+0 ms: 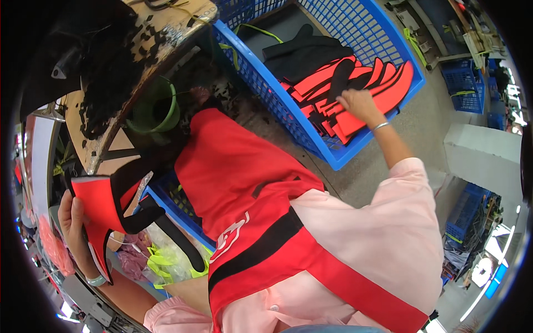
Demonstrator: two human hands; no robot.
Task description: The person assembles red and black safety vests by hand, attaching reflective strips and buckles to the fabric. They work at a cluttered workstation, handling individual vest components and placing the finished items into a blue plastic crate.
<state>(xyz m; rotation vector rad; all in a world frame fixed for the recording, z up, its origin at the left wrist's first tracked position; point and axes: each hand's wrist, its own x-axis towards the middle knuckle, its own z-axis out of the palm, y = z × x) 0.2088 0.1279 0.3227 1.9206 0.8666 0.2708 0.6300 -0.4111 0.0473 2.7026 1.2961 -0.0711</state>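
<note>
My left hand (71, 217) is closed round a red and black padded fabric piece (99, 204), which has dangling black straps (180, 241). My thumb lies against its red face, and the other fingers are partly hidden behind it. To the right, my right hand (358, 105) reaches over a blue plastic basket (327, 152). Its fingers are pinched at the lower end of a black strap (341, 80), above a stack of similar red and black pieces (383, 94). Black fabric pieces (305, 55) lie farther back in the same basket.
A worktable (189, 25) strewn with black scraps (114, 72) stands at the upper left. Below it is a green bucket (173, 108). Another blue basket (177, 208) and plastic bags (172, 258) sit beside my red apron (244, 155). More blue crates (466, 213) stand at the right.
</note>
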